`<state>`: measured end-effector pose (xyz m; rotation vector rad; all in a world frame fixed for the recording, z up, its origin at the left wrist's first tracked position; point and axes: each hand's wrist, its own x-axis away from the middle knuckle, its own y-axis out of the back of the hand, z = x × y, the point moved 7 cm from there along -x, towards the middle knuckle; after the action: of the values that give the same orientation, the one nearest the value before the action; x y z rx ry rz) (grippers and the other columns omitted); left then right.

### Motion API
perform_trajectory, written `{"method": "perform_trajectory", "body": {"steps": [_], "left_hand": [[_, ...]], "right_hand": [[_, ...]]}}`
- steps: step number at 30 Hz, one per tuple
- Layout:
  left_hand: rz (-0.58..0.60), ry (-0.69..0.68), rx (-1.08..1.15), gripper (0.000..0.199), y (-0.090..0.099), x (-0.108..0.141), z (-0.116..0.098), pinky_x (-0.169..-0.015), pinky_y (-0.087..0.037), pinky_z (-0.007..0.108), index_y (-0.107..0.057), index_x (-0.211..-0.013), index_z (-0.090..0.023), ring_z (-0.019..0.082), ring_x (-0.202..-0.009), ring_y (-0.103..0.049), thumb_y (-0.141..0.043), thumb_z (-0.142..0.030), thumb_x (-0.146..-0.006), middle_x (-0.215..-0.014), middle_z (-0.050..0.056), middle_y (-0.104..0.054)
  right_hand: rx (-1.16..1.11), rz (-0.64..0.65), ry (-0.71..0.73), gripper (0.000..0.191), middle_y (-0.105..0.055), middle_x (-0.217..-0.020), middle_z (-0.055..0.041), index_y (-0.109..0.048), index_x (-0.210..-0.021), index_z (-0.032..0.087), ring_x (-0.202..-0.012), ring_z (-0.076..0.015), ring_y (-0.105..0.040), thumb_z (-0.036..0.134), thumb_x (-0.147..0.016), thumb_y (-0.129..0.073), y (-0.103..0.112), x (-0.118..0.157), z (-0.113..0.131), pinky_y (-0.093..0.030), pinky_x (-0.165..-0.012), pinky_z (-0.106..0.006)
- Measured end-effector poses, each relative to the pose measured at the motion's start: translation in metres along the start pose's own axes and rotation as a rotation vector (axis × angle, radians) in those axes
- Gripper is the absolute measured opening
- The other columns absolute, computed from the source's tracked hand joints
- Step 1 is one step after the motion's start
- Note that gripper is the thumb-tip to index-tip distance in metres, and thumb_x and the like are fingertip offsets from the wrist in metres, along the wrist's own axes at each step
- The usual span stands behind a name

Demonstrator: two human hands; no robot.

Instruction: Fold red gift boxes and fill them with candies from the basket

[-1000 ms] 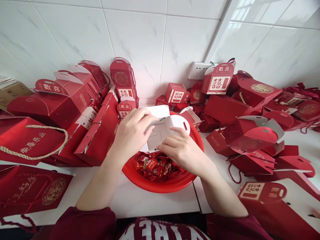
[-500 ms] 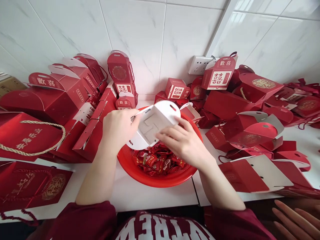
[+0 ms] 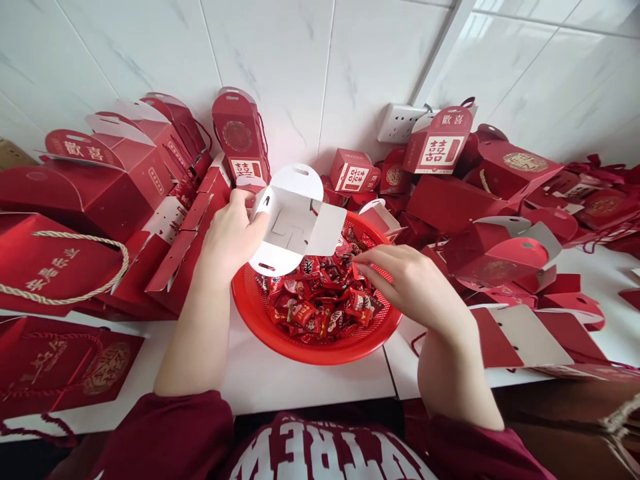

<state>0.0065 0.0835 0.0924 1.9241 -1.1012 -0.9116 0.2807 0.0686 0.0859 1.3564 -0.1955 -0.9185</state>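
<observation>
My left hand (image 3: 231, 233) is closed on the left edge of an open cardboard gift box (image 3: 287, 223), tilted so its white inside and slotted base face me. Its rounded flaps with handle slots stand out at top and bottom, and one square flap sticks out to the right. Below it, a round red plastic basket (image 3: 320, 355) holds many red-wrapped candies (image 3: 315, 313). Over the basket's right side, my right hand (image 3: 415, 283) pinches a small red-wrapped candy (image 3: 357, 271), partly hidden by the fingers.
Red gift boxes (image 3: 100, 180) and a rope-handled red bag (image 3: 55, 267) crowd the left. More red boxes (image 3: 505, 167) are heaped on the right. A power strip (image 3: 397, 123) sits against the tiled wall. At lower right is a brown bag (image 3: 565, 420).
My right hand has left the box and moved right, now pinching a candy. The box has turned, its right flap folded outward. Another person's hand at lower right is gone from view.
</observation>
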Motion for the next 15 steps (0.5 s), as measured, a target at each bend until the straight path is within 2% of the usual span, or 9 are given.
{"method": "perform_trajectory", "body": {"steps": [2,3,4,6,8,10,11,13,15], "left_hand": [[0.017,-0.005,0.028,0.040,0.001,-0.001,0.001,-0.071,-0.045,0.039,-0.057,-0.126,-0.026,0.032,-0.097,-0.065,-0.048,-0.038,-0.089,-0.113,0.011,-0.071],[0.021,-0.009,0.026,0.041,0.001,-0.002,0.002,-0.073,-0.046,0.039,-0.059,-0.126,-0.026,0.032,-0.098,-0.065,-0.049,-0.038,-0.089,-0.114,0.011,-0.071],[0.026,-0.013,0.014,0.042,0.002,-0.003,0.003,-0.074,-0.047,0.040,-0.060,-0.127,-0.026,0.033,-0.099,-0.065,-0.049,-0.039,-0.089,-0.115,0.011,-0.071],[0.052,-0.026,-0.024,0.043,0.003,-0.004,0.003,-0.077,-0.048,0.041,-0.062,-0.127,-0.026,0.034,-0.103,-0.065,-0.049,-0.042,-0.089,-0.117,0.012,-0.071],[0.112,-0.051,-0.065,0.044,0.002,-0.003,0.002,-0.079,-0.049,0.040,-0.063,-0.127,-0.027,0.034,-0.104,-0.066,-0.049,-0.045,-0.089,-0.117,0.011,-0.072],[0.198,-0.110,-0.112,0.047,-0.002,0.001,-0.003,-0.079,-0.050,0.037,-0.063,-0.129,-0.028,0.031,-0.102,-0.068,-0.050,-0.049,-0.088,-0.116,0.008,-0.073],[0.252,-0.154,-0.133,0.049,-0.004,0.005,-0.006,-0.079,-0.050,0.035,-0.063,-0.130,-0.029,0.030,-0.103,-0.068,-0.051,-0.050,-0.088,-0.117,0.007,-0.073],[0.374,-0.264,-0.160,0.049,-0.010,0.015,-0.016,-0.082,-0.051,0.032,-0.063,-0.131,-0.030,0.028,-0.107,-0.068,-0.051,-0.049,-0.087,-0.122,0.003,-0.072],[0.482,-0.370,-0.164,0.047,-0.016,0.027,-0.025,-0.088,-0.051,0.030,-0.065,-0.129,-0.032,0.026,-0.113,-0.066,-0.051,-0.047,-0.087,-0.128,-0.001,-0.069]], "right_hand": [[0.039,-0.058,-0.106,0.024,-0.073,-0.108,-0.0077,-0.066,-0.114,0.022,-0.099,-0.0241,-0.068,0.032,-0.101,-0.049,0.012,0.023,-0.002,-0.050,-0.090,-0.042],[0.084,-0.142,-0.209,0.027,-0.072,-0.114,-0.0090,-0.064,-0.119,0.023,-0.104,-0.0268,-0.067,0.037,-0.100,-0.050,0.023,0.040,-0.008,-0.050,-0.092,-0.044],[0.146,-0.226,-0.336,0.032,-0.070,-0.119,-0.0109,-0.061,-0.123,0.024,-0.108,-0.0303,-0.066,0.041,-0.099,-0.050,0.034,0.061,-0.017,-0.050,-0.092,-0.047],[0.322,-0.337,-0.636,0.047,-0.069,-0.116,-0.0176,-0.059,-0.126,0.023,-0.104,-0.0398,-0.066,0.056,-0.093,-0.051,0.051,0.112,-0.039,-0.051,-0.083,-0.054],[0.448,-0.274,-0.909,0.062,-0.067,-0.119,-0.0242,-0.054,-0.132,0.022,-0.107,-0.0468,-0.064,0.064,-0.086,-0.054,0.049,0.162,-0.067,-0.052,-0.074,-0.058],[0.456,-0.109,-1.046,0.063,-0.070,-0.114,-0.0233,-0.055,-0.129,0.022,-0.097,-0.0463,-0.068,0.065,-0.082,-0.055,0.034,0.198,-0.095,-0.052,-0.068,-0.057],[0.420,-0.011,-1.078,0.055,-0.073,-0.104,-0.0185,-0.058,-0.122,0.023,-0.086,-0.0428,-0.071,0.060,-0.082,-0.055,0.024,0.210,-0.107,-0.052,-0.066,-0.055],[0.341,0.145,-1.046,0.036,-0.076,-0.094,-0.0110,-0.064,-0.110,0.026,-0.081,-0.0365,-0.072,0.046,-0.084,-0.049,0.008,0.219,-0.121,-0.053,-0.069,-0.049],[0.222,0.176,-1.000,0.030,-0.076,-0.091,-0.0071,-0.065,-0.102,0.028,-0.083,-0.0321,-0.073,0.039,-0.084,-0.044,0.005,0.213,-0.122,-0.054,-0.073,-0.044]]}}
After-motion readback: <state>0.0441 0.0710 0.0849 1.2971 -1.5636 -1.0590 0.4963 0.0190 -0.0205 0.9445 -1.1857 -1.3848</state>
